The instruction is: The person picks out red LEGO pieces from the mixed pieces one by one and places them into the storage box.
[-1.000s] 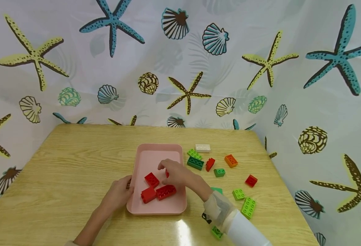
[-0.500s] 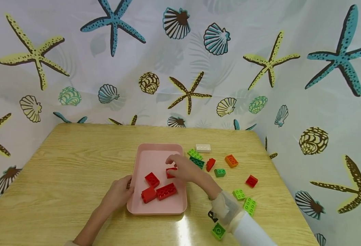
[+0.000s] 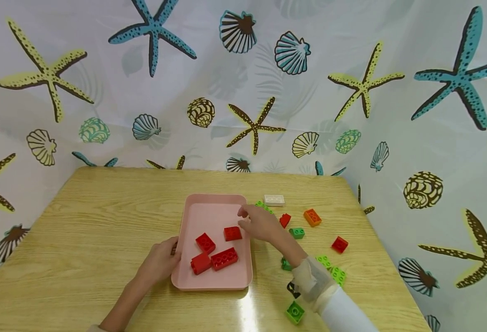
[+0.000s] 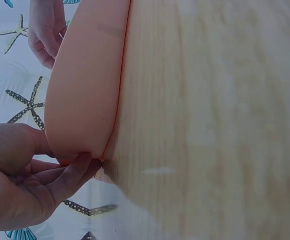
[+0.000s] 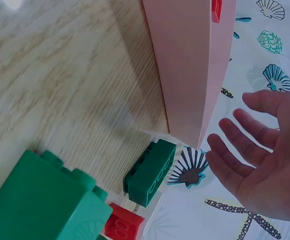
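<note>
A pink tray [image 3: 214, 210] stands on the wooden table. Several red building bricks lie in it, among them a long brick [image 3: 224, 258], a plain-sided brick [image 3: 200, 263] and a short brick [image 3: 233, 233] near the right wall. My left hand [image 3: 159, 261] holds the tray's left side; in the left wrist view, the thumb of this hand [image 4: 32, 175] is at the rim and the fingers curl beneath the edge. Over the tray's right rim hovers my right hand [image 3: 264, 224]. The right wrist view shows that hand [image 5: 270, 155] with spread fingers and nothing between them.
Right of the tray lie loose bricks: a white one [image 3: 274, 200], an orange one [image 3: 312, 217], a red one [image 3: 340, 244], a small green one [image 3: 297, 233] and a lime one [image 3: 295, 312]. My right forearm partly covers others. A patterned cloth [image 3: 243, 83] hangs behind the table.
My right hand has let go of the short red brick, which stays in the tray, and has moved right toward the rim. My left hand has not moved.
</note>
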The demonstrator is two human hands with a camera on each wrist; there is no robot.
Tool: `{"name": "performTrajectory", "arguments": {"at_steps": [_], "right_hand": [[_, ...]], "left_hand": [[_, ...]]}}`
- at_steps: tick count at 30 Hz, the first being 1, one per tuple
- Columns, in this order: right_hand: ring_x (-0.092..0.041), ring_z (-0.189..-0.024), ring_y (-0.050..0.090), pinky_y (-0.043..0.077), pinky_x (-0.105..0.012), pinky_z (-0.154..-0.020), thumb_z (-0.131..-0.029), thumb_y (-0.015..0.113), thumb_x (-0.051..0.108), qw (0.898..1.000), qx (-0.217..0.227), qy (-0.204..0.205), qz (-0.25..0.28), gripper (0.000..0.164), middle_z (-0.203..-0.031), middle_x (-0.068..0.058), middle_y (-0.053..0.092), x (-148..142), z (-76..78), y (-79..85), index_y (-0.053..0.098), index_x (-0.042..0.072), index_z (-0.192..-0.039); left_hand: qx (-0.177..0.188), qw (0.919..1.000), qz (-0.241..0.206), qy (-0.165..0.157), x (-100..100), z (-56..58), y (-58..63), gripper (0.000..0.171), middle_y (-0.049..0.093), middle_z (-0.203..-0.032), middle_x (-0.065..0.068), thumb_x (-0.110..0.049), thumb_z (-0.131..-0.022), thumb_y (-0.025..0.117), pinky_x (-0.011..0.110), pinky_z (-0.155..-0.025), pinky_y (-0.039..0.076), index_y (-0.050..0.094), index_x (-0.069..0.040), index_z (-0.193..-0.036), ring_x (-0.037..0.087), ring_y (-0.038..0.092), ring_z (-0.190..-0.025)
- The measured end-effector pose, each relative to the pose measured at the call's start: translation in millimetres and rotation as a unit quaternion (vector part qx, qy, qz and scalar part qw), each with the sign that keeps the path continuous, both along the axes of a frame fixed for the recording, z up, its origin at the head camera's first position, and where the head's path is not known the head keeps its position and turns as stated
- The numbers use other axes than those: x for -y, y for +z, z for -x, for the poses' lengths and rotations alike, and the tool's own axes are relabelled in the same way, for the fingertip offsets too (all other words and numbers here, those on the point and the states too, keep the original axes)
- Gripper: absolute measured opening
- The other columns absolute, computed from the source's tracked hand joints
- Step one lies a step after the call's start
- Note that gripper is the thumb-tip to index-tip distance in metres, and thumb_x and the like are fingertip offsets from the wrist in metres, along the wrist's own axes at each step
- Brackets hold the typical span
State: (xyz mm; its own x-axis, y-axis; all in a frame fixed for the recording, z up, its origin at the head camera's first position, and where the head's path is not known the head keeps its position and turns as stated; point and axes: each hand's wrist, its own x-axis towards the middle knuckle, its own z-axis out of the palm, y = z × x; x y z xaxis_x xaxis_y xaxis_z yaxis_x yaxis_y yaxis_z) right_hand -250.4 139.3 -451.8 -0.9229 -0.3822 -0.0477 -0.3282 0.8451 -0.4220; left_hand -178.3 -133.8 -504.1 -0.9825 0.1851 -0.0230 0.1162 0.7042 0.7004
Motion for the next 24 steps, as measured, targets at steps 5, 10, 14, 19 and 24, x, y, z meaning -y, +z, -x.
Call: {"name": "performTrajectory", "arguments": {"at_steps": [5,10,14,19,24], "right_hand": [[-0.014,-0.08,0.053,0.051,-0.033,-0.068,-0.088,0.057,0.025,0.999,-0.028,-0.042,0.003,0.023,-0.105,-0.005,0.062,-8.3,-0.8,1.4,0.06,0.01,-0.106],[-0.018,-0.087,0.054,0.052,-0.038,-0.075,-0.088,0.058,0.022,0.997,-0.05,-0.054,-0.004,0.026,-0.108,-0.009,0.061,-17.5,0.6,2.1,0.061,0.005,-0.107],[-0.018,-0.087,0.054,0.052,-0.039,-0.074,-0.087,0.057,0.022,0.996,-0.046,-0.072,-0.013,0.026,-0.109,-0.01,0.06,-24.0,1.5,3.4,0.061,0.005,-0.107],[-0.02,-0.08,0.054,0.052,-0.04,-0.067,-0.086,0.058,0.021,0.995,-0.035,-0.091,-0.036,0.028,-0.109,-0.012,0.06,-32.7,2.8,3.7,0.06,0.003,-0.107],[-0.023,-0.085,0.054,0.053,-0.04,-0.068,-0.087,0.058,0.02,0.992,-0.031,-0.101,-0.062,0.034,-0.113,-0.017,0.056,-43.5,3.7,2.4,0.057,0.0,-0.115]], "left_hand": [[0.005,1.0,-0.004,0.002,-0.6,-0.2,-1.5,0.036,0.062,-0.11,0.019,-0.005,-0.088,0.052,0.041,-0.078,0.053,0.05,0.007,-0.122,0.021,0.057,-0.094],[0.01,0.9999,-0.006,0.007,-0.3,0.5,-1.7,0.037,0.061,-0.111,0.019,-0.006,-0.088,0.052,0.041,-0.078,0.053,0.05,0.006,-0.123,0.021,0.057,-0.094],[0.01,0.9999,-0.004,0.004,0.2,-0.2,-1.2,0.037,0.061,-0.111,0.02,-0.005,-0.088,0.052,0.041,-0.077,0.054,0.049,0.007,-0.123,0.021,0.057,-0.093],[0.003,1.0,-0.001,0.002,0.5,-0.6,-2.2,0.036,0.062,-0.11,0.019,-0.005,-0.088,0.052,0.041,-0.077,0.054,0.05,0.006,-0.122,0.021,0.057,-0.093],[0.003,1.0,0.0,0.002,0.6,0.8,-3.8,0.038,0.061,-0.112,0.019,-0.006,-0.088,0.053,0.041,-0.078,0.054,0.049,0.006,-0.123,0.022,0.056,-0.095]]}}
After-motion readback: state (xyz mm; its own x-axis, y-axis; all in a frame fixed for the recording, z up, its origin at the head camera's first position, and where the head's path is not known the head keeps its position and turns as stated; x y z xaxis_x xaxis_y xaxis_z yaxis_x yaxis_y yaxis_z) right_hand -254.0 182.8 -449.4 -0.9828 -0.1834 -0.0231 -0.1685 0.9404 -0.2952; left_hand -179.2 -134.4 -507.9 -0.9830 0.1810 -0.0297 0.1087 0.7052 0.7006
